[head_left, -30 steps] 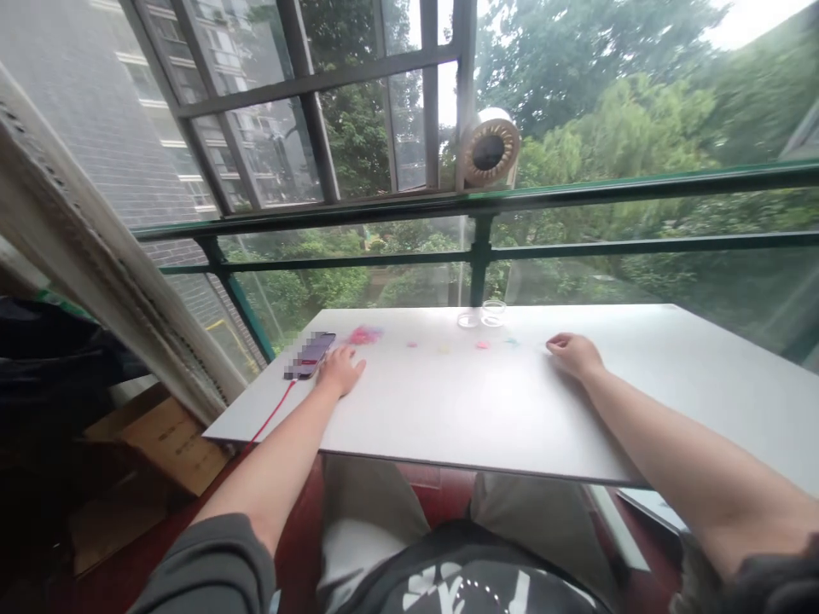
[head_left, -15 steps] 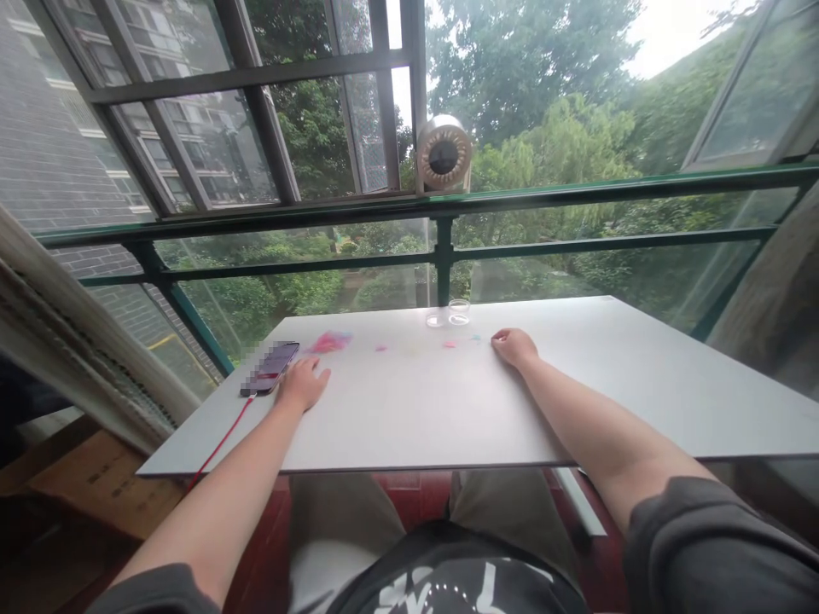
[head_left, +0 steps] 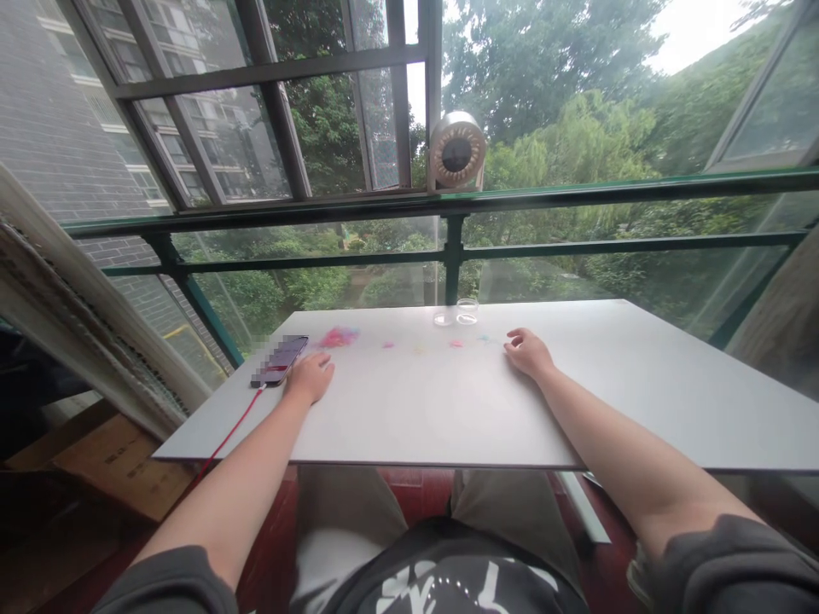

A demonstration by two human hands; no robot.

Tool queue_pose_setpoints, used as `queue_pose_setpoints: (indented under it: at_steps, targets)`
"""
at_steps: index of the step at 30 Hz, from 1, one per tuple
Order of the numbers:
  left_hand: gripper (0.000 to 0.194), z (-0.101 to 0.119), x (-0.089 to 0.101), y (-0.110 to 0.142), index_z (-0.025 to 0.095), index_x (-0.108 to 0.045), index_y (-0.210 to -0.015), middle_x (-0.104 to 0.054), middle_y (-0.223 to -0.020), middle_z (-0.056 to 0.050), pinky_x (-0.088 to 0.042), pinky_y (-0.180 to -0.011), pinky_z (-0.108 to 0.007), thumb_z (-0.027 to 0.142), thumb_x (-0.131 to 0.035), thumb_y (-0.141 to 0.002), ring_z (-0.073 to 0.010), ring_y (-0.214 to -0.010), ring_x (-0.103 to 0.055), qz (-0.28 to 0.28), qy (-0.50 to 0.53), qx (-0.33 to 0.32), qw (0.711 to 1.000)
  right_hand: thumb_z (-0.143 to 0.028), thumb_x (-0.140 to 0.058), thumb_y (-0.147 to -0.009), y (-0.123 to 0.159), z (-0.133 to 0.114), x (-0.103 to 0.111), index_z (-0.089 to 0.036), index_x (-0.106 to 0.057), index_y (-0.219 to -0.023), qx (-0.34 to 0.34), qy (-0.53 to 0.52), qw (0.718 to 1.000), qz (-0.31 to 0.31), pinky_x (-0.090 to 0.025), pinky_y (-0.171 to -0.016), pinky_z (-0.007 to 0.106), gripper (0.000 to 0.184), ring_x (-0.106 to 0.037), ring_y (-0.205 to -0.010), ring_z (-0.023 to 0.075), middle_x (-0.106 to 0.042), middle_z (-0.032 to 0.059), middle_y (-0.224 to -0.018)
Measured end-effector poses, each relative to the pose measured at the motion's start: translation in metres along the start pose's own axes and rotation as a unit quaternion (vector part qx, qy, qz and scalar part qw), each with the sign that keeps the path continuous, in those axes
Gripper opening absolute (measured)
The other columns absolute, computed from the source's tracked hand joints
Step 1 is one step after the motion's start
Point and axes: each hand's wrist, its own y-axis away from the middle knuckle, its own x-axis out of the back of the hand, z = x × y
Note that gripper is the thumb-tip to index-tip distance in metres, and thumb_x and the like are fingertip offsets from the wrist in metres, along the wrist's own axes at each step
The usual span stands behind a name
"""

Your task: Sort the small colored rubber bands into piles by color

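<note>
My left hand (head_left: 310, 378) rests on the white table (head_left: 409, 409), fingers loosely extended, beside a phone (head_left: 285, 360) with a red cable (head_left: 238, 422) plugged into it. Just beyond it lies a loose pile of pink, red and bluish small bits (head_left: 339, 337), too blurred to name. My right hand (head_left: 530, 352) is over the right part of the table, its thumb and fingers apart with nothing visible between them. To its left is a faint light-blue cluster (head_left: 485, 338). Farther left come a red-pink cluster (head_left: 456, 344), a pale yellowish one (head_left: 419, 350) and a pink one (head_left: 387, 345).
Two small clear round containers (head_left: 467, 314) stand near the table's far edge. A round fan (head_left: 458, 153) sits by the window above the green railing (head_left: 453, 247). A cardboard box (head_left: 121, 460) is at lower left, below a curtain (head_left: 83, 324).
My right hand's fingers have gone from pinched together to spread apart, and it has drawn slightly away from the light-blue cluster. My left hand stays by the phone. The view has shifted slightly.
</note>
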Motion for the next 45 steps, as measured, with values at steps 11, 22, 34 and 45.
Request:
queue_pose_setpoints:
  at_steps: [11,22,34,45]
  targets:
    - [0.033,0.003,0.005,0.006,0.018,-0.067,-0.103,-0.065,-0.112,-0.005,-0.041,-0.096,-0.029,0.026,-0.046,-0.079,-0.0209,-0.105,-0.057,0.067,0.078,0.009,0.995,-0.028,-0.047,-0.074,0.034,-0.034,-0.003,-0.020,-0.057,-0.084,0.107,-0.032,0.994,0.003,-0.039,-0.061,0.026,0.016,-0.054,-0.063,0.0159,-0.061,0.0023,-0.069]
    - [0.023,-0.001,0.005,0.013,0.018,-0.070,-0.094,-0.072,-0.092,-0.005,-0.049,-0.081,-0.027,0.022,-0.056,-0.076,-0.0175,-0.086,-0.064,0.075,0.155,0.084,0.981,-0.025,-0.046,-0.073,0.071,-0.060,-0.015,-0.022,-0.056,-0.075,0.283,0.029,0.953,-0.109,-0.039,-0.059,0.026,0.010,-0.057,-0.060,0.0170,-0.064,0.0021,-0.067]
    - [0.023,-0.004,0.004,0.013,0.017,-0.069,-0.095,-0.071,-0.094,-0.006,-0.048,-0.080,-0.028,0.025,-0.054,-0.080,-0.0175,-0.088,-0.064,0.057,0.219,0.086,0.970,-0.033,-0.047,-0.074,0.066,-0.056,-0.016,-0.022,-0.054,-0.072,0.243,0.031,0.962,-0.117,-0.040,-0.057,0.026,0.013,-0.057,-0.060,0.0179,-0.066,0.0030,-0.067]
    - [0.023,-0.003,0.006,0.014,0.018,-0.070,-0.093,-0.071,-0.095,-0.006,-0.048,-0.081,-0.029,0.025,-0.053,-0.079,-0.0179,-0.086,-0.063,0.053,0.265,0.061,0.961,-0.032,-0.046,-0.077,0.067,-0.057,-0.017,-0.021,-0.053,-0.072,0.250,0.047,0.959,-0.124,-0.039,-0.058,0.026,0.014,-0.058,-0.062,0.0178,-0.065,0.0033,-0.068]
